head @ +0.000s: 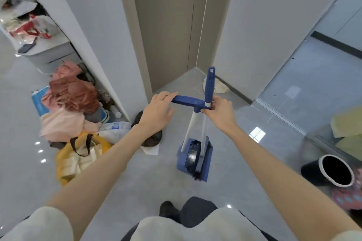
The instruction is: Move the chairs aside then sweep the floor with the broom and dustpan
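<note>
Blue dustpan (193, 155): it stands on the grey floor (137, 178) in front of the door corner, and the broom head sits inside it, dark bristles showing at its lower edge
Broom (209, 84): its blue grip points up, its white pole goes down into the dustpan
Dustpan handle (186, 101): a blue bar lying almost level between the two hands, with a white pole under it
Left hand (157, 110): the fingers are pressed together and lie over the left end of the blue bar, the thumb is apart below it
Right hand (220, 109): the fingers are curled and pinch the place where the two handles meet
Black bin (331, 171): it is at the right on the floor, with a white rim; the inside is dark and I cannot tell what is in it
Yellow bag (78, 157): open, with black straps, pale folded things inside
Pile at the wall: pink and red cloth (72, 94) above the bag, a dark bag (151, 137) on white paper near the dustpan
Chairs: I cannot tell where they are
</note>
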Demonstrator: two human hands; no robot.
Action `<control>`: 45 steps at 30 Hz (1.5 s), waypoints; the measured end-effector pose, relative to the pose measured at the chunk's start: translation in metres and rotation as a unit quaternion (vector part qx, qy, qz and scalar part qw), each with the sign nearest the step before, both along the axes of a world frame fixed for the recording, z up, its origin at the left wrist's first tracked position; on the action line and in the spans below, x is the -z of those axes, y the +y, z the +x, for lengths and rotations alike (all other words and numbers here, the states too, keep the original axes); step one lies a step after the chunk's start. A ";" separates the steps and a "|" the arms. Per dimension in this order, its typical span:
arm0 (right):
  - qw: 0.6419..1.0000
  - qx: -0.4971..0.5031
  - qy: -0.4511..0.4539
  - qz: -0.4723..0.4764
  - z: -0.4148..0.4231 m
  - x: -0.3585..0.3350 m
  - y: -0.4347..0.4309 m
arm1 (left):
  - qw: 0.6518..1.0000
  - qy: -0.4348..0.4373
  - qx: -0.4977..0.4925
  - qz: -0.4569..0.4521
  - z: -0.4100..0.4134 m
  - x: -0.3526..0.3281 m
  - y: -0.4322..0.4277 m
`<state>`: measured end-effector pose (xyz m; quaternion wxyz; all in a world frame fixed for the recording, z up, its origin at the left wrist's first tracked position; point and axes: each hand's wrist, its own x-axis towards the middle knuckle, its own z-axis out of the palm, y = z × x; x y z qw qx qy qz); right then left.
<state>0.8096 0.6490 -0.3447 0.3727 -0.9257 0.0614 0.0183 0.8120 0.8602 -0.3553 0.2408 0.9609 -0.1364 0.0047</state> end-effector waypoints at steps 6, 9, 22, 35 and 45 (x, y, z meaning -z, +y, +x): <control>0.999 0.023 -0.012 0.024 0.106 0.015 0.037 | 0.999 0.036 0.015 0.017 0.107 0.014 0.027; 0.999 0.031 -0.006 0.019 0.162 0.032 0.051 | 0.998 0.057 0.014 0.036 0.162 0.026 0.038; 0.994 0.028 0.095 0.037 0.396 0.110 0.091 | 0.981 0.165 0.021 0.098 0.404 0.084 0.054; 0.988 0.007 0.145 0.044 0.497 0.167 0.140 | 0.973 0.217 -0.020 0.076 0.483 0.155 0.094; 0.980 -0.064 0.184 0.032 0.521 0.177 0.156 | 0.963 0.253 -0.022 0.092 0.499 0.150 0.112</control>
